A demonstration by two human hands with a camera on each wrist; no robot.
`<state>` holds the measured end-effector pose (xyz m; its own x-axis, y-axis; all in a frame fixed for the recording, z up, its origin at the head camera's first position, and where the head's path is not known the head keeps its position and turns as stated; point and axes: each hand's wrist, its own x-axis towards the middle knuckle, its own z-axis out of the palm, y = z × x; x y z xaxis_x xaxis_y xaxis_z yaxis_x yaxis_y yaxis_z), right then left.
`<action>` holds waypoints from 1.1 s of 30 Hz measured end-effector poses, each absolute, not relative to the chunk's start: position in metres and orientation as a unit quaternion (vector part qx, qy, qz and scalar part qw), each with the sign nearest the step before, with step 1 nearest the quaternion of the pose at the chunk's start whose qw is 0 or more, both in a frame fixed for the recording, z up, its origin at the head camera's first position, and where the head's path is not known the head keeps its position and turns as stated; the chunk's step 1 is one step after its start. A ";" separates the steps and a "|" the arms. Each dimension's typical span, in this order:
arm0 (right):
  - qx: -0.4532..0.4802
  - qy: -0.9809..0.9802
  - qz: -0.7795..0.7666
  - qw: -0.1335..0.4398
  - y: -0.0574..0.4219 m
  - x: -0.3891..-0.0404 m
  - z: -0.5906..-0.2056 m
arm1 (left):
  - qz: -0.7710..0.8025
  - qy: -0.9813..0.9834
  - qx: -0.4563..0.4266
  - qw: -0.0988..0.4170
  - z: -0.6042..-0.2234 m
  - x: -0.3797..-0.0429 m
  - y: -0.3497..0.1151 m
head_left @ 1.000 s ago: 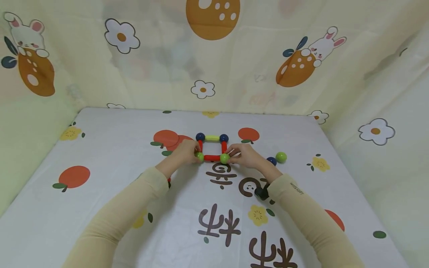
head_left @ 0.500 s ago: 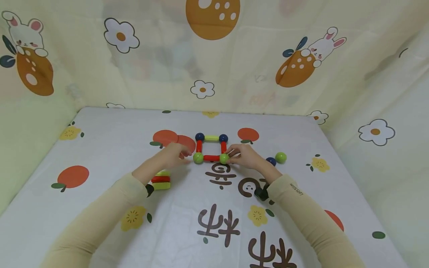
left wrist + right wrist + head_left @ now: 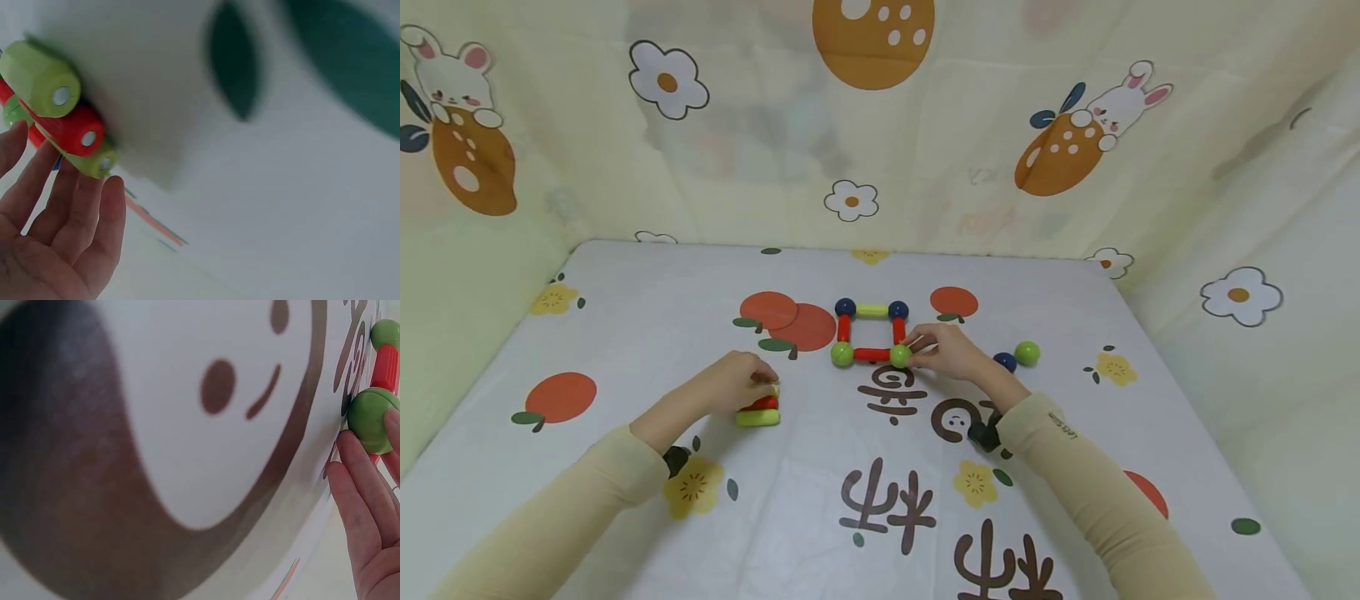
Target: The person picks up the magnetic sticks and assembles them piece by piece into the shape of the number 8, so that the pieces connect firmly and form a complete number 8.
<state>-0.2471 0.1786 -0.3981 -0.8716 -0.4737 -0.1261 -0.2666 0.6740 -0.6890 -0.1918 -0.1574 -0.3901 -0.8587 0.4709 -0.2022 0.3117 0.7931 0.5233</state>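
Note:
A square frame of magnetic sticks and balls lies on the table, with blue balls (image 3: 898,310) at the far corners and green balls (image 3: 842,354) at the near ones. Red sticks (image 3: 872,355) form three sides and a yellow-green stick (image 3: 872,310) the far one. My right hand (image 3: 946,350) holds the near right green ball (image 3: 370,419) between thumb and fingers. To the left, my left hand (image 3: 733,383) is at a row of loose sticks: a red stick (image 3: 78,130) between two yellow-green sticks (image 3: 44,81). Its fingers are extended near the farthest stick; contact is unclear.
Right of my right hand lie a loose blue ball (image 3: 1005,362) and a loose green ball (image 3: 1027,353). The white table cover (image 3: 805,517) is printed with fruit, flowers and lettering. A patterned curtain (image 3: 760,167) hangs behind the table.
My left hand has let go of the near left green ball and moved left and nearer, to the loose sticks. My right hand has stayed at the near right green ball.

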 end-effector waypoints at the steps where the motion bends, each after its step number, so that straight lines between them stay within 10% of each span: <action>1: -0.206 0.902 -0.348 0.148 0.179 -0.246 -0.398 | 0.241 0.933 0.212 0.163 -0.391 -0.190 -0.159; 33: -0.190 0.913 -0.345 0.111 0.173 -0.241 -0.399 | 0.278 0.926 0.203 0.153 -0.383 -0.197 -0.159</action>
